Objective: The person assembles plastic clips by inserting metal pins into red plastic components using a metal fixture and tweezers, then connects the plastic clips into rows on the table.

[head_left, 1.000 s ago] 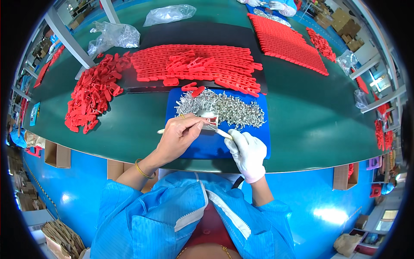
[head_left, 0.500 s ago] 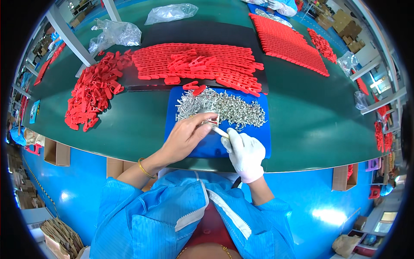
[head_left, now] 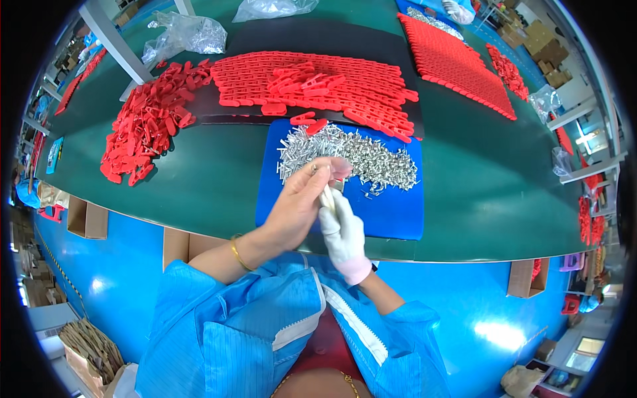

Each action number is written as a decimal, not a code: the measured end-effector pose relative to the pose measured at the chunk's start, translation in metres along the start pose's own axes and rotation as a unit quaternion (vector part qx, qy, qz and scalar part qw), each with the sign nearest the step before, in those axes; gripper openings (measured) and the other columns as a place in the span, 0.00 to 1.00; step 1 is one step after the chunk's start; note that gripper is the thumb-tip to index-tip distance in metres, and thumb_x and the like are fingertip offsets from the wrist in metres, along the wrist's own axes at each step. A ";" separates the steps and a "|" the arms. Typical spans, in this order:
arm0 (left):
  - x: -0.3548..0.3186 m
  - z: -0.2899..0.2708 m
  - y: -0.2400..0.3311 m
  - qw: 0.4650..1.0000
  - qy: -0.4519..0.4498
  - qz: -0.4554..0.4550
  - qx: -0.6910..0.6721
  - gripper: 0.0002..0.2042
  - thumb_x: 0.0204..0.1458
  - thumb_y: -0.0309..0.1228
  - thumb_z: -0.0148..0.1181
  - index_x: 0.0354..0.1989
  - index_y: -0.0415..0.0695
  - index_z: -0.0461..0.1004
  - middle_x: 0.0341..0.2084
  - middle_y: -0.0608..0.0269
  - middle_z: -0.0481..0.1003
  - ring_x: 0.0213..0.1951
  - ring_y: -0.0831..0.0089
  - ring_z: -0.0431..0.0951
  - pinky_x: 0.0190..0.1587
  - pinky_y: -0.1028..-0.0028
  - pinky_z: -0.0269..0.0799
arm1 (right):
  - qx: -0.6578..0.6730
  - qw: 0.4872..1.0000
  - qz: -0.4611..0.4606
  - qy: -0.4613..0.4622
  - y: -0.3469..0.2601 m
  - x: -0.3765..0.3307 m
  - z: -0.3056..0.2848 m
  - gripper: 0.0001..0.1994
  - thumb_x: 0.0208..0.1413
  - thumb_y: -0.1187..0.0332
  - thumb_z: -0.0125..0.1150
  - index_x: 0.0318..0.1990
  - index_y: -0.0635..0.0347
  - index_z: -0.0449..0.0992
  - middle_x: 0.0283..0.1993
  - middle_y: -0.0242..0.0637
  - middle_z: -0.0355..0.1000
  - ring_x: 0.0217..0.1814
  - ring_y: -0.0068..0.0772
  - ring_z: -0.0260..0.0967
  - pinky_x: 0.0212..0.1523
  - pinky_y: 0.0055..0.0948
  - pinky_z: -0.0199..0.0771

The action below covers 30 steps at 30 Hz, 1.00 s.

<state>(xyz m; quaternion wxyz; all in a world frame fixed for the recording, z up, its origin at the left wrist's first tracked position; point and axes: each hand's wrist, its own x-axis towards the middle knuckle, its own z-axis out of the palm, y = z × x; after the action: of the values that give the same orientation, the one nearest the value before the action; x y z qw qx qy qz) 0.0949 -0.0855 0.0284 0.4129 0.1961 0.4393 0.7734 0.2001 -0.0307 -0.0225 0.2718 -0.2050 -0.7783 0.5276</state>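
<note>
Over the blue mat [head_left: 391, 219], my bare left hand [head_left: 296, 202] is closed, with a small silvery metal piece [head_left: 314, 170] pinched at its fingertips. My right hand [head_left: 344, 235], in a white glove, is wrapped round a slim cream-coloured stick [head_left: 327, 198]. The stick's upper end meets my left fingers, which hide its tip. Something with a metal edge and a bit of red shows behind those fingers, largely covered. Beyond both hands lies a heap of small silvery metal pins and springs [head_left: 381, 162]. Several red plastic clips [head_left: 317, 127] rest at the heap's far edge.
Rows of red clips [head_left: 245, 79] cover a black board [head_left: 318, 40] beyond the mat. A loose pile of red clips [head_left: 149, 126] is to the left on the green table [head_left: 491, 192]. Clear plastic bags [head_left: 192, 33] lie farther back. A second red clip sheet [head_left: 458, 66] is at the far right.
My right hand has moved left and closer to my left hand. The left hand has turned, and the square metal-and-red thing seen there is now mostly hidden. The view has shifted slightly.
</note>
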 end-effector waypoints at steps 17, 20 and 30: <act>0.013 -0.082 -0.012 0.355 -0.227 0.397 0.815 0.06 0.48 0.28 0.55 0.34 0.45 0.72 0.38 0.62 0.69 0.41 0.69 0.68 0.47 0.73 0.61 | -0.005 0.995 0.104 0.013 0.019 -0.001 -0.048 0.18 0.61 0.63 0.51 0.54 0.64 0.67 0.36 0.41 0.75 0.29 0.30 0.69 0.33 0.27 0.67; 0.015 -0.084 -0.011 0.353 -0.229 0.412 0.808 0.04 0.48 0.27 0.55 0.33 0.47 0.72 0.36 0.62 0.70 0.39 0.69 0.69 0.46 0.72 0.62 | -0.028 0.995 0.091 0.006 0.024 0.000 -0.058 0.18 0.61 0.62 0.51 0.54 0.63 0.68 0.35 0.40 0.75 0.28 0.31 0.69 0.32 0.27 0.67; 0.028 -0.071 -0.004 0.977 0.003 0.077 0.200 0.03 0.55 0.23 0.54 0.35 0.40 0.73 0.30 0.64 0.73 0.29 0.75 0.70 0.35 0.79 0.66 | -0.265 0.954 0.055 -0.132 0.026 0.031 -0.100 0.19 0.60 0.53 0.50 0.49 0.56 0.73 0.32 0.41 0.76 0.28 0.44 0.72 0.29 0.33 0.67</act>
<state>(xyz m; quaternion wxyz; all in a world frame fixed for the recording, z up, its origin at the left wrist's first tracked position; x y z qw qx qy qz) 0.0333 -0.0986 -0.0152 0.3034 0.3058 0.5700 0.6996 0.2404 0.0683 -0.0107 0.0735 -0.2407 -0.9067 0.3386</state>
